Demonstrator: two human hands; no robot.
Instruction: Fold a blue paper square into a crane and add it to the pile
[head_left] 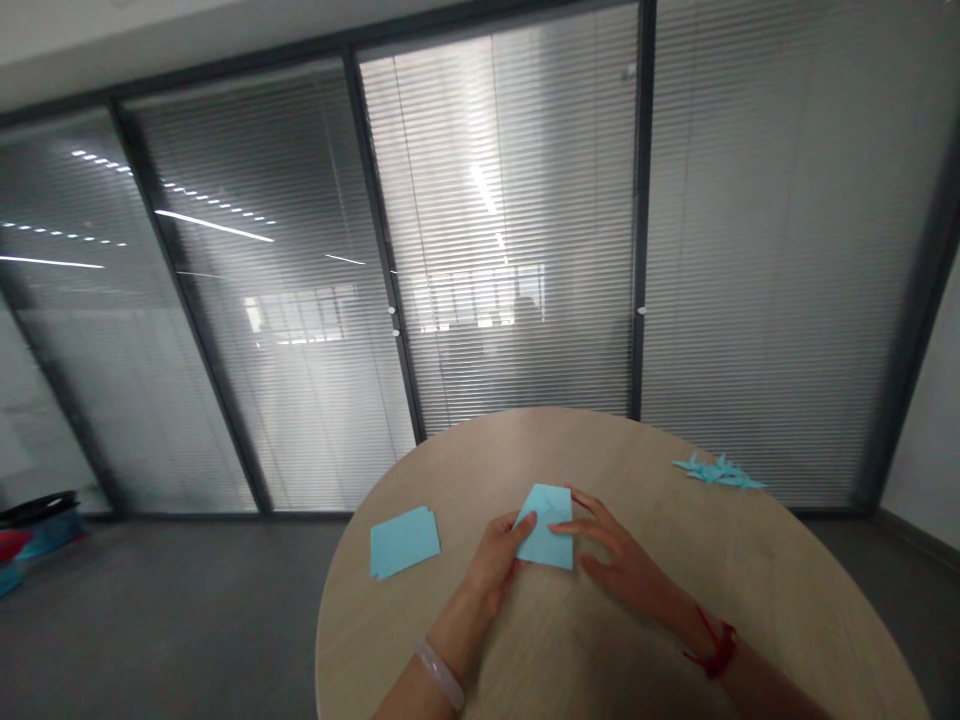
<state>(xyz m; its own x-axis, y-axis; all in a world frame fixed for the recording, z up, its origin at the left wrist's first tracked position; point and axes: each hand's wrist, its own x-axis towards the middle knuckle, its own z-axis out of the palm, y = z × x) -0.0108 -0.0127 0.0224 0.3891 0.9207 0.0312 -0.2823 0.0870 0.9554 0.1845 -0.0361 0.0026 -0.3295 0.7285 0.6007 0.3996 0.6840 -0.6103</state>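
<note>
A light blue sheet of paper (551, 550), with a crease or fold near its upper part, is held over the middle of the round table. My left hand (499, 555) grips its left edge, thumb on top and fingers beneath. At the paper's right side is my right hand (619, 560), its fingers spread; the index fingertip touches the top face and another finger reaches the upper right corner. To the left lies a stack of blue paper sheets (405, 542). Small folded blue paper pieces (720, 471) sit in a pile at the far right.
The round wooden table (555, 440) has a curved edge all around. Behind it stands a glass partition with blinds (517, 220) in dark frames. Bins with dark and red rims (41, 525) are on the grey floor at far left.
</note>
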